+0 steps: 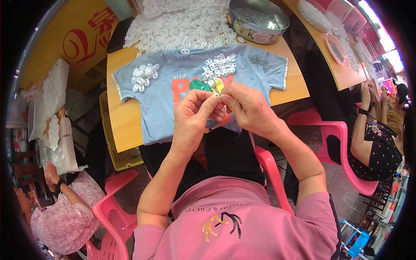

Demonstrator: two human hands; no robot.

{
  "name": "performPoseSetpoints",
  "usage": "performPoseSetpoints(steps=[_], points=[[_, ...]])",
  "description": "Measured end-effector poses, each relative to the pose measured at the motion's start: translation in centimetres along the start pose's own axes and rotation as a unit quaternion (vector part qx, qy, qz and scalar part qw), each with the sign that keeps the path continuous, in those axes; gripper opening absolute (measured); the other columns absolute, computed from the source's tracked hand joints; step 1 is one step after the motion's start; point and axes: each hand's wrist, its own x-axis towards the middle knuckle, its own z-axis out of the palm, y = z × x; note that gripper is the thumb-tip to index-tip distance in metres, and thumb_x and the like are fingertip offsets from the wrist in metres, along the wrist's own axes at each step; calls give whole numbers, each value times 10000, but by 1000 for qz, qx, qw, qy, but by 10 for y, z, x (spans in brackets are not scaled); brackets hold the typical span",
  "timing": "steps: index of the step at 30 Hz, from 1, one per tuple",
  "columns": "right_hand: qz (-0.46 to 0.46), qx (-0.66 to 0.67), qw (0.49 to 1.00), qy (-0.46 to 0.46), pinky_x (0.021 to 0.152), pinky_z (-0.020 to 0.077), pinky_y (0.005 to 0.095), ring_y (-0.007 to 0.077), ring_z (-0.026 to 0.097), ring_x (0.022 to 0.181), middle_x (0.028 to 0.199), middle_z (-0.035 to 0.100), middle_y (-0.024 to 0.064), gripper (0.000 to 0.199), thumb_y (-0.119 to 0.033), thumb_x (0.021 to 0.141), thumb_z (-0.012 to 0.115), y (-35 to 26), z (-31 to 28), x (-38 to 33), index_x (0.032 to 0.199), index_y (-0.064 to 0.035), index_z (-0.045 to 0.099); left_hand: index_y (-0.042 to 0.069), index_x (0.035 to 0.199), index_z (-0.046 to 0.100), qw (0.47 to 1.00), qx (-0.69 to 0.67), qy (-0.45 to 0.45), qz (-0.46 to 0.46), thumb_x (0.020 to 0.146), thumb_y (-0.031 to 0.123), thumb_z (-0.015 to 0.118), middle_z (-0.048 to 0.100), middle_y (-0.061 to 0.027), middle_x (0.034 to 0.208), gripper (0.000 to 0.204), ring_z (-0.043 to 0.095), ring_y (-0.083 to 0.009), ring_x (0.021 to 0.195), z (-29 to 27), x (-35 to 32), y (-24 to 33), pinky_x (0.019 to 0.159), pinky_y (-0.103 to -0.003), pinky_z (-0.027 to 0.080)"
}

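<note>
My left hand [196, 112] pinches a small white plastic piece [216, 95] between thumb and forefinger, above a light blue T-shirt [158, 113] spread on the table. Close against it, my right hand [248, 106] is closed with thumb and forefinger pressed together at the piece; whatever they grip is too small to make out. Just beyond my fingers lies a cluster of white plastic pieces with holes [219, 66]. Another group of white pieces [144, 77] rests on the shirt's left side. Tiny grey metal parts [259, 62] are scattered near the right sleeve.
A large heap of white pieces [175, 28] covers the table's far side, beside a round tin [258, 21] holding metal parts. Pink chairs [331, 130] stand around. One person [65, 212] sits at left, another [375, 147] at right by a second table [342, 78].
</note>
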Motion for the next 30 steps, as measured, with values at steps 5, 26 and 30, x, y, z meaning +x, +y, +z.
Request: performPoseSetpoints(steps=[5, 26, 30], points=[[-83, -95, 990, -57, 596, 466, 382, 316, 587, 746, 829, 558, 129, 68, -53, 904, 601, -5, -20, 9, 932, -1, 567, -11, 958, 587, 999, 17, -31, 8, 938, 113, 627, 664, -87, 812, 132, 643, -127, 673, -6, -4, 10, 611, -250, 526], [-127, 46, 990, -36, 606, 445, 354, 284, 582, 712, 773, 576, 130, 60, -42, 886, 610, -9, 37, 40, 878, 18, 613, -5, 958, 593, 996, 23, 55, 63, 940, 117, 622, 664, -90, 815, 127, 633, -133, 680, -47, -20, 22, 626, -250, 515], [-76, 17, 995, -67, 636, 467, 347, 257, 601, 721, 792, 599, 123, 85, -62, 882, 629, 1, 37, 67, 918, 14, 640, 3, 977, 586, 988, -4, 131, 79, 947, 118, 610, 655, -92, 842, 121, 635, -136, 697, -72, -36, 24, 623, -254, 523]])
